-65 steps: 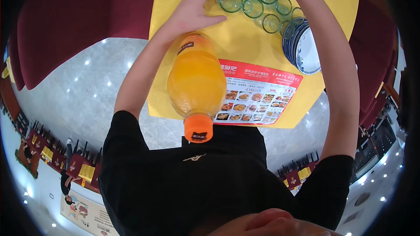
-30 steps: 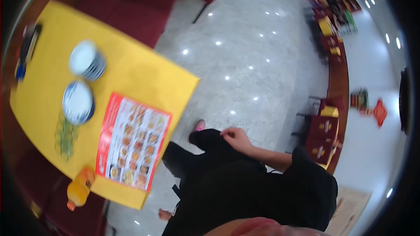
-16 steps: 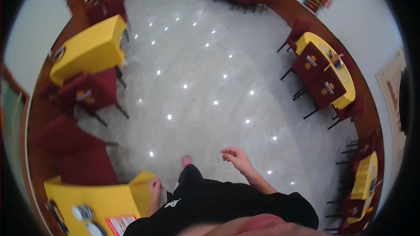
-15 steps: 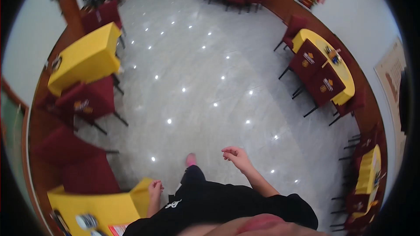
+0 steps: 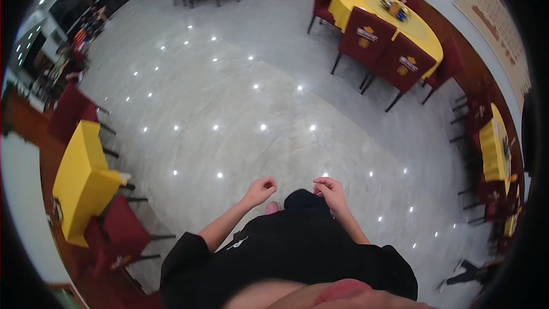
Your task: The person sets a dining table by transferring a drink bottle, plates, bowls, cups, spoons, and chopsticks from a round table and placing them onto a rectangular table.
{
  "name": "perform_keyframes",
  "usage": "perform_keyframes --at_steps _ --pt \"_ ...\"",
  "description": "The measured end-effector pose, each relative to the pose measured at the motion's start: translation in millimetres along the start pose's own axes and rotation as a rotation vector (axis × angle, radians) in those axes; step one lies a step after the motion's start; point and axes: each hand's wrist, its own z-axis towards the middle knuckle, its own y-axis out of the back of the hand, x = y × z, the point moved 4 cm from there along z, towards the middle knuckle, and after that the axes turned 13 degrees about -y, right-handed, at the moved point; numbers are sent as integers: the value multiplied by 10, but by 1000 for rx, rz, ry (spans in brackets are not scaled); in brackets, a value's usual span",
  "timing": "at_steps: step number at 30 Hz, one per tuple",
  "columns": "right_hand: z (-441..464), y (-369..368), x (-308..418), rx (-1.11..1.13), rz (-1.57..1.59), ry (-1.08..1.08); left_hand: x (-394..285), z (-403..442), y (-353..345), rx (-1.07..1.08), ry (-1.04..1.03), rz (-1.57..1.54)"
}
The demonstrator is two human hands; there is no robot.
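Note:
Both of my hands hang in front of my black shirt, above the pale tiled floor (image 5: pixel 229 143), and neither touches any object. My left hand (image 5: pixel 262 190) is loosely curled, with a small gap between thumb and fingers and nothing held. Opposite it, my right hand (image 5: pixel 330 190) has half-bent fingers a little apart and holds nothing. Between and below them show a pink shoe (image 5: pixel 273 207) and a dark trouser leg (image 5: pixel 309 200).
At the upper right stands a round table (image 5: pixel 349 0) with a yellow cloth and maroon chairs (image 5: pixel 366 34). Another yellow-covered table (image 5: pixel 80 177) stands left, a chair (image 5: pixel 126 223) beside it. More tables line the right wall. People are blurred at the far left.
My view has swung right and moved forward along the floor. The near left table with items on it has left the view. My left hand has risen out in front, nearer my right hand.

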Motion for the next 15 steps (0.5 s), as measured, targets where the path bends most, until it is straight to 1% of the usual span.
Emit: perform_keyframes --at_steps 2,3,5,7,9,10,12,13,15 --pt "296 117 205 -87 82 35 -348 898 21 143 -81 -15" --pt "450 170 229 -120 113 38 -347 1238 37 187 -86 -14" --pt "911 367 347 -225 149 30 -328 2088 108 223 -138 -208" --pt "1401 524 522 -321 149 -2 -100 2795 261 265 -177 -202" --pt "1903 592 910 -361 191 -65 -59 3372 577 190 -81 -312" --pt "2155 627 1176 -369 203 -67 -69 3608 729 204 -77 -309" --pt "2718 616 1757 -331 156 38 63 3895 1176 6 14 -198" --pt "2968 553 2131 -276 155 81 94 4009 1390 17 34 -192" --pt "3554 472 2840 -188 112 160 164 4222 1808 -143 150 -223"
